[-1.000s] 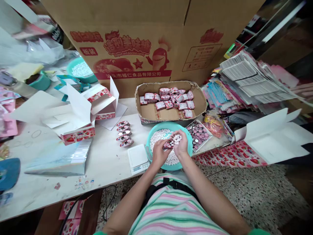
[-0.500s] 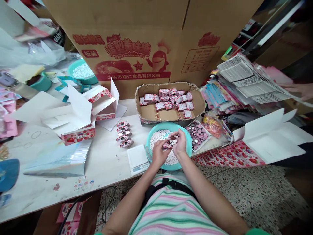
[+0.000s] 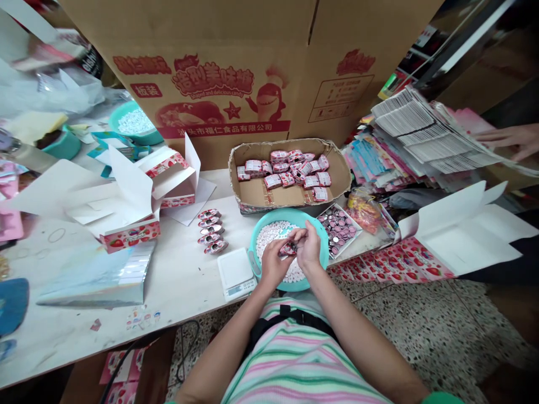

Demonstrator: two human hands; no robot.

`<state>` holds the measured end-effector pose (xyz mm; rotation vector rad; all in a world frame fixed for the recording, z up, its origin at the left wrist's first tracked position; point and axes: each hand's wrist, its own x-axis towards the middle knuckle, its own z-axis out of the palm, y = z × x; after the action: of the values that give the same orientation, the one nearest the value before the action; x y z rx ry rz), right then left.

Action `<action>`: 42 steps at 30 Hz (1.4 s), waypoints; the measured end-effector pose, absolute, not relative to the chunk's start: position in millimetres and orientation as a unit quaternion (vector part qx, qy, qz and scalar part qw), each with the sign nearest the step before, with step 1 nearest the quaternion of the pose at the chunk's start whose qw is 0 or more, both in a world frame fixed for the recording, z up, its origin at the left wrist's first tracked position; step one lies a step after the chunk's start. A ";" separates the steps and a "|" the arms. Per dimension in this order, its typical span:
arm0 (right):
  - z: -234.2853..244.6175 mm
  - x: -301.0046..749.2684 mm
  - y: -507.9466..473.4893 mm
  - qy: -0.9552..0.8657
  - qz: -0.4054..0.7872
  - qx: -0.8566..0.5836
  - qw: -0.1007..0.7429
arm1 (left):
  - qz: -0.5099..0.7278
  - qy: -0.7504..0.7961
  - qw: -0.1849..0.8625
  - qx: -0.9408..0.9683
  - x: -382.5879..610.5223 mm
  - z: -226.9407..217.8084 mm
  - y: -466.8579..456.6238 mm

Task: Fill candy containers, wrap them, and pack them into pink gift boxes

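Behind the white table (image 3: 181, 275) stands a big brown box (image 3: 315, 50) with red print. At the table's front edge is a green bowl (image 3: 324, 238) of small white sweets (image 3: 269, 233). Over it, the left hand (image 3: 274, 262) holds a little red pack (image 3: 288, 249) tight. The right hand (image 3: 309, 247) is cupped close by, its fingers bunched at the pack; I cannot tell if it holds any sweets. My guess is that the pack is being filled. That calls for a steady pack, its open end up, and fingers kept close so nothing spills. To the bowl's left sit a scale (image 3: 234, 268) and five packs (image 3: 211, 230) in a row.
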<state>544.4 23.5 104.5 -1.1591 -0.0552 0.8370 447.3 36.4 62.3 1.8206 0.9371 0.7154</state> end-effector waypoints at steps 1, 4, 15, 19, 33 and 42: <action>105.2 544.7 23.3 -0.029 0.388 -0.529 0.755 | 0.294 0.382 0.469 0.740 448.3 61.2 36.1; 106.7 555.2 22.3 -0.046 0.398 -0.509 0.762 | 0.293 0.382 0.503 0.718 450.0 58.7 35.1; -9.7 623.7 -13.0 -0.319 0.363 -0.801 0.353 | 0.353 0.473 0.570 0.572 421.5 52.3 44.5; -54.9 580.9 -28.0 -0.425 0.352 -0.815 0.178 | 0.341 0.458 0.548 0.611 418.4 57.7 49.8; -57.1 556.2 -36.4 -0.283 0.454 -0.772 0.345 | 0.319 0.470 0.544 0.618 408.8 66.7 50.0; 23.8 581.6 -12.7 0.132 0.575 -0.436 0.680 | 0.255 0.471 0.510 0.673 407.5 57.9 45.8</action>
<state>581.6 -12.7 23.8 -0.9789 0.2965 1.2912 407.5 45.8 57.9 1.6214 1.1339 0.6134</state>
